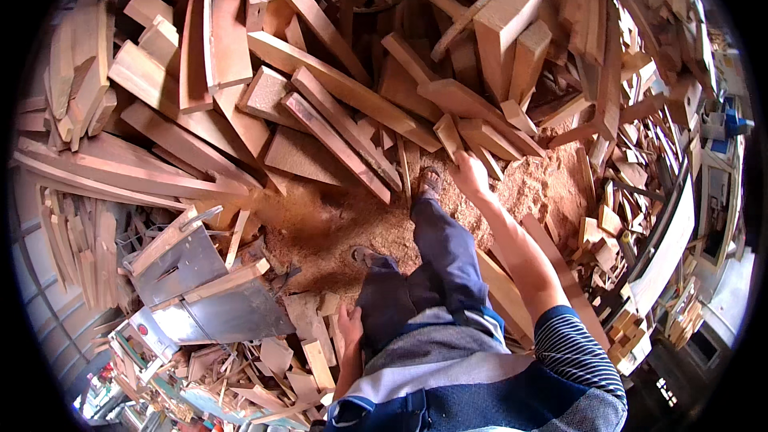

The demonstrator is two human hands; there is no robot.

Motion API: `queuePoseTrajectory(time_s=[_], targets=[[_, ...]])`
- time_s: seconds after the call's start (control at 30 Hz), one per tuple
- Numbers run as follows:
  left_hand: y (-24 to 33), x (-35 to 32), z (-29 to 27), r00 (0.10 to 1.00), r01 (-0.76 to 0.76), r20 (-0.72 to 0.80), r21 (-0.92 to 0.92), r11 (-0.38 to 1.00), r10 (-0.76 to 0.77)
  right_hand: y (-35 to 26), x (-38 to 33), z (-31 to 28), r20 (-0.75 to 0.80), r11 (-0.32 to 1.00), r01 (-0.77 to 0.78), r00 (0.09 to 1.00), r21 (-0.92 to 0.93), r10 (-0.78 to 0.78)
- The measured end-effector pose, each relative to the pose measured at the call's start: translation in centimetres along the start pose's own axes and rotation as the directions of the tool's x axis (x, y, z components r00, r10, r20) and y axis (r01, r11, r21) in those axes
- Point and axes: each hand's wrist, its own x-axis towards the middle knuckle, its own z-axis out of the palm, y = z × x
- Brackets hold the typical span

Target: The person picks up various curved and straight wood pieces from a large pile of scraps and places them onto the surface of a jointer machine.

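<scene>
Hanging low beside your thigh, your left hand [350, 326] rests loosely curled and holds nothing, just above small wood offcuts [308, 360] near a grey metal machine table [210, 298]. Your legs in dark trousers stand on a sawdust floor [320, 228]. Farther out, your right hand [470, 174] stretches forward with its fingers closed around the near end of a short wooden plank [450, 138] at the foot of the heap. Beyond it rises a big pile of reddish boards [336, 84], topped by a thick pale block [504, 20].
</scene>
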Motion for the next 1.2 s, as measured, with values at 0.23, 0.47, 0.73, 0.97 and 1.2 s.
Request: queuePoseTrajectory(time_s=[0.23,0.47,0.73,0.97,1.2], targets=[[5.7,-2.5,2.8,0.998,-0.022,-0.065,-0.076,0.997,0.017,-4.9,15.7,0.7,0.054,0.855,0.336,0.938,-0.396,-0.343],[4.8,0.3,3.8,1.0,-0.019,0.019,0.018,1.0,0.019,-2.3,22.5,4.5,0.195,0.513,0.389,0.899,-0.765,-0.391],[3.4,2.7,1.4,0.998,0.001,0.058,0.068,0.998,-0.005,-1.3,22.4,3.9,0.271,0.431,0.412,0.896,-0.803,-0.35],[2.8,4.8,0.1,0.996,-0.052,0.076,0.067,0.996,0.047,-2.0,16.5,-0.3,0.297,0.401,0.44,0.88,-0.803,-0.37],[2.5,5.6,-1.2,0.99,-0.084,0.12,0.134,0.987,0.068,-1.1,12.7,-1.8,0.221,0.458,0.426,0.873,-0.78,-0.436]])
